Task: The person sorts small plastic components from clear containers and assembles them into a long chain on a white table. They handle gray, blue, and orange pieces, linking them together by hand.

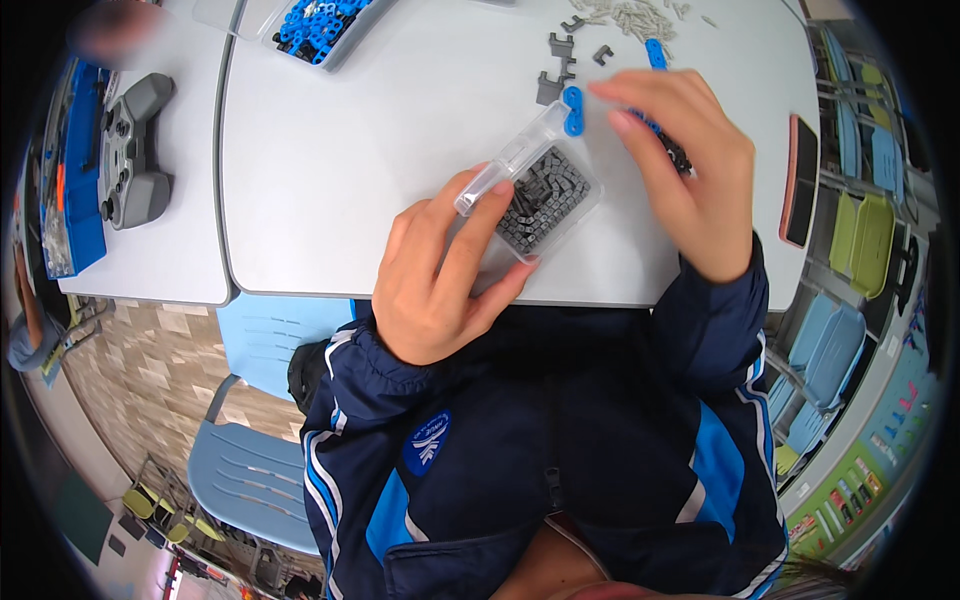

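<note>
My left hand (440,275) grips a small clear plastic box (545,195) packed with several small grey parts, resting on the white table (350,150) near its front edge. The box lid (510,160) stands open under my thumb. My right hand (690,165) hovers just right of the box, its fingers over a blue beam (656,55) and a dark part (676,155). A blue round-ended piece (573,110) lies at the lid's far end. Grey brackets (556,70) lie just beyond it.
A clear tray of blue parts (318,25) sits at the far left of the table, pale pegs (630,15) at the far edge. A phone (800,180) lies at the right. A grey game controller (135,150) rests on the neighbouring table, blue chairs (250,470) below.
</note>
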### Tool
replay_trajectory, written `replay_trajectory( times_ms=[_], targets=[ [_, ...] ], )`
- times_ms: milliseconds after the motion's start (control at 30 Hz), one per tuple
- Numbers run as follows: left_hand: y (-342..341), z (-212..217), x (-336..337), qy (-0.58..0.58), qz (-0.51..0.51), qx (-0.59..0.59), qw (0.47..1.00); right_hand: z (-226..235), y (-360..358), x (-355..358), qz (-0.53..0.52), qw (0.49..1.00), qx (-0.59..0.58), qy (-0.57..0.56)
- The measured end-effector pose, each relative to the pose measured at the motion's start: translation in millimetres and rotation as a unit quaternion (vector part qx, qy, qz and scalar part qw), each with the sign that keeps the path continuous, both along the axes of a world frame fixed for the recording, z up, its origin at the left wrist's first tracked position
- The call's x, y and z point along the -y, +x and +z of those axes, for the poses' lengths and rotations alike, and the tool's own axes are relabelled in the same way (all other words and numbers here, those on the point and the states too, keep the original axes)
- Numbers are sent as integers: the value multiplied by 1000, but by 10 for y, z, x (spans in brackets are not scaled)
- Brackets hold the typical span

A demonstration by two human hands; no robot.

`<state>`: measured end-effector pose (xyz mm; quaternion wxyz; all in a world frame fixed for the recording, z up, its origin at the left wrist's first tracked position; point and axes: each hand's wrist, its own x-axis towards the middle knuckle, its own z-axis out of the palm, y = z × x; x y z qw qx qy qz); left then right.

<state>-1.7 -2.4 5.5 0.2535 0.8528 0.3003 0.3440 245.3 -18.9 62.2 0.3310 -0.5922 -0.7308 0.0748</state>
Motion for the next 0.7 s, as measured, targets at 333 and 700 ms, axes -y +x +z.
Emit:
replay_trajectory(
  times_ms=[333, 700],
  targets=[
    [-13, -12, 10, -6, -2, -7, 1000, -315, -175, -351, -97, 989, 94, 64],
    [11, 79, -4, -11, -12, -61, 998, -15, -100, 9, -82, 992, -96, 20]
  ],
)
